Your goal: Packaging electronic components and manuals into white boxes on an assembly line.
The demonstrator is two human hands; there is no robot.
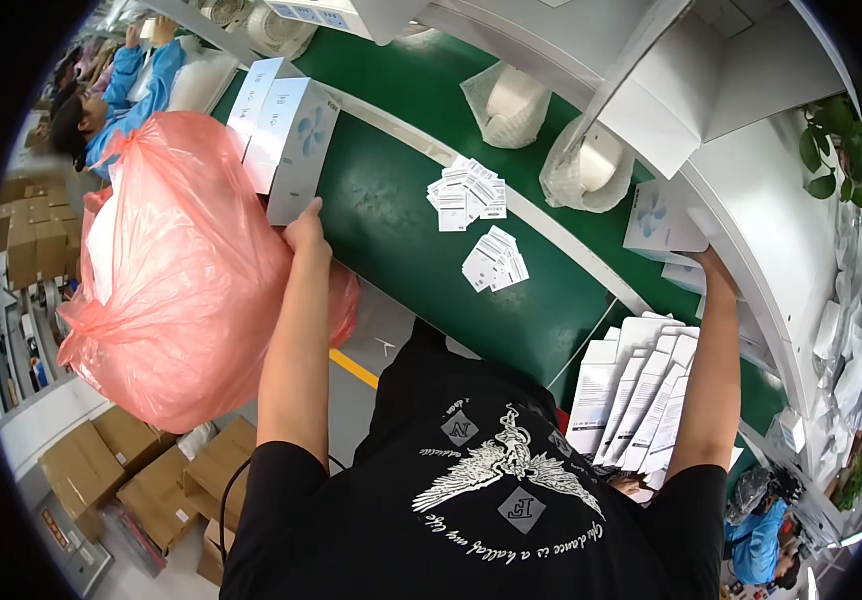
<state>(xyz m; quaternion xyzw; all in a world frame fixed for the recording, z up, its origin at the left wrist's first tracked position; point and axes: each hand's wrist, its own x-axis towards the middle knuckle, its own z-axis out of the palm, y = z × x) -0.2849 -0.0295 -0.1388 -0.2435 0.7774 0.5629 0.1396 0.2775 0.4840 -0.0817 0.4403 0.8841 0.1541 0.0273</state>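
My left hand (307, 232) is closed on the near end of a white box (301, 150) with a blue fan picture. That box stands against another white box (255, 105) at the left of the green worktop. Far to the right, my right hand (719, 272) grips the lower edge of a second fan-printed white box (659, 218) beside the shelf; most of its fingers are hidden. Between my arms, two loose piles of printed white cards, a farther pile (467, 194) and a nearer pile (496, 260), lie on the worktop (391, 210).
A large pink plastic bag (186, 280) bulges beside my left forearm. Folded white cartons (631, 390) lean by my right arm. Wrapped white parts (511, 105) sit beyond the pale rail (571, 250). Cardboard boxes (156, 490) stand on the floor; a co-worker (136, 85) is at far left.
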